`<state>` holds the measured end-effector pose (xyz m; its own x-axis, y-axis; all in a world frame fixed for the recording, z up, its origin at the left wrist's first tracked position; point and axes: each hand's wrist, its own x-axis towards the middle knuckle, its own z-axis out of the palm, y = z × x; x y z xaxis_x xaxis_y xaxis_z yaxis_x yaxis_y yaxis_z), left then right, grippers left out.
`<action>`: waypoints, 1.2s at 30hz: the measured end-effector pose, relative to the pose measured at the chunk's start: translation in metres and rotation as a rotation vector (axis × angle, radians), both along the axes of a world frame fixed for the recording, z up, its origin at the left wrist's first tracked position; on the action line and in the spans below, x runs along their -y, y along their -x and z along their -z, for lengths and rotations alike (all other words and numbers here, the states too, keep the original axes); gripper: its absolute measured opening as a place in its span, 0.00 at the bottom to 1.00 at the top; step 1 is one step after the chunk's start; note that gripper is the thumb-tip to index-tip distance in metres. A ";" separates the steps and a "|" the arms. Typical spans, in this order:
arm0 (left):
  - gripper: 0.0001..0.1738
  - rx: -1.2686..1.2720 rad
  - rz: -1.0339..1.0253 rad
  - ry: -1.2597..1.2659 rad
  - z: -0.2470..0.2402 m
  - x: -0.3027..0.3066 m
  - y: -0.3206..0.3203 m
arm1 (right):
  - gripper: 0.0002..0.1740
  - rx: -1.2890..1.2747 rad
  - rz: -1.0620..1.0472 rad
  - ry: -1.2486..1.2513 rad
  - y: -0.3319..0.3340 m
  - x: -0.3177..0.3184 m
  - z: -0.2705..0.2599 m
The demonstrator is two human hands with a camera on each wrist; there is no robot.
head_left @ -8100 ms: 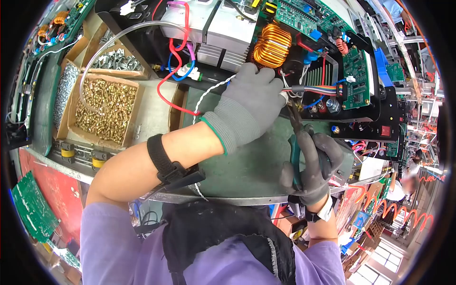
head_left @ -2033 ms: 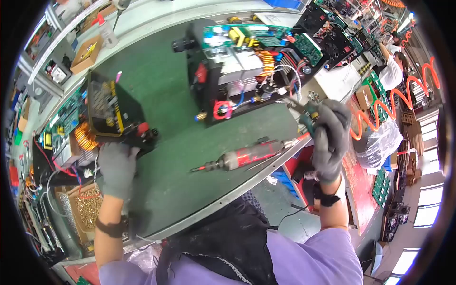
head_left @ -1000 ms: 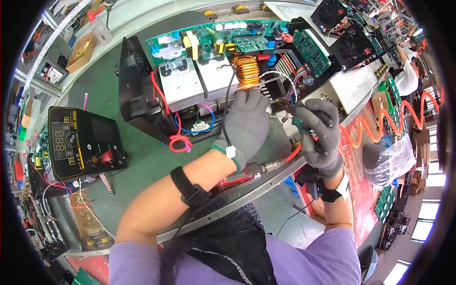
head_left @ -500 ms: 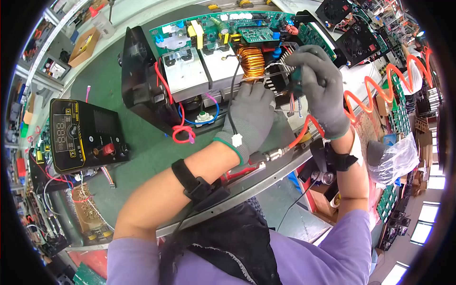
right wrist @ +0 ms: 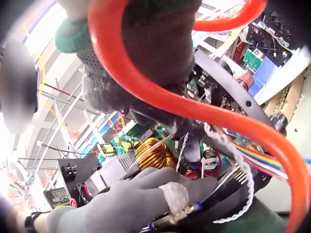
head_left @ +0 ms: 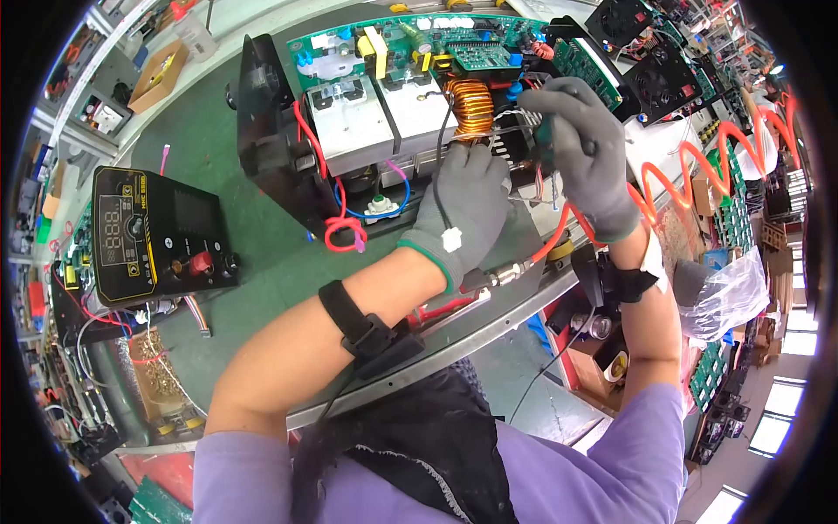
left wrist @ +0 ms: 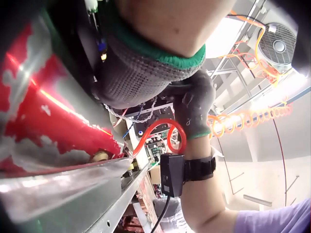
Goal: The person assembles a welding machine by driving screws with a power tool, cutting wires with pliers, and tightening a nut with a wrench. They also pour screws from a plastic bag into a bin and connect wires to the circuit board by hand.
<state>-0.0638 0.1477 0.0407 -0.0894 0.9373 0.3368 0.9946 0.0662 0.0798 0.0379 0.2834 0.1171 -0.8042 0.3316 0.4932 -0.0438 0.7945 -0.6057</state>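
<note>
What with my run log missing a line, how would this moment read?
left hand at chassis below copper coil | right hand grips green-handled pliers beside coil

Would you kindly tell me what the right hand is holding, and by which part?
The right hand grips a green-handled tool, apparently pliers, by its handles, beside the copper coil; its tip is hidden.

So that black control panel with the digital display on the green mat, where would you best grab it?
The control panel lies flat, face up, on the green mat. A red terminal and knobs line its near edge, and a ribbon cable trails from beneath there. So probably come from above and grip the two bare side edges, clear of those.
</note>
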 end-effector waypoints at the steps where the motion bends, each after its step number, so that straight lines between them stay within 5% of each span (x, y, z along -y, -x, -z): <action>1: 0.15 0.000 -0.002 0.000 0.000 0.000 0.000 | 0.17 -0.031 0.015 0.008 0.000 0.001 0.001; 4: 0.15 0.033 -0.014 -0.018 0.006 -0.002 0.000 | 0.19 -0.164 0.023 0.075 -0.023 0.002 0.018; 9: 0.13 0.134 -0.106 -0.070 0.013 -0.005 -0.003 | 0.27 -0.041 -0.073 -0.253 -0.067 0.003 0.035; 12: 0.12 0.137 -0.077 -0.079 0.013 -0.004 -0.002 | 0.29 0.030 -0.028 -0.119 -0.065 0.008 0.033; 18: 0.14 0.211 -0.147 -0.082 0.012 -0.006 -0.005 | 0.25 -0.035 -0.071 -0.260 -0.040 0.007 0.026; 26: 0.13 -0.004 -0.033 -0.008 0.011 -0.002 0.001 | 0.19 0.082 -0.046 0.137 -0.005 -0.003 0.010; 31: 0.12 0.153 -0.075 -0.084 0.014 -0.006 0.000 | 0.28 0.028 -0.032 -0.314 -0.067 0.016 0.029; 36: 0.12 0.149 -0.106 -0.067 0.011 -0.005 -0.002 | 0.27 -0.018 0.008 -0.294 -0.053 0.008 0.027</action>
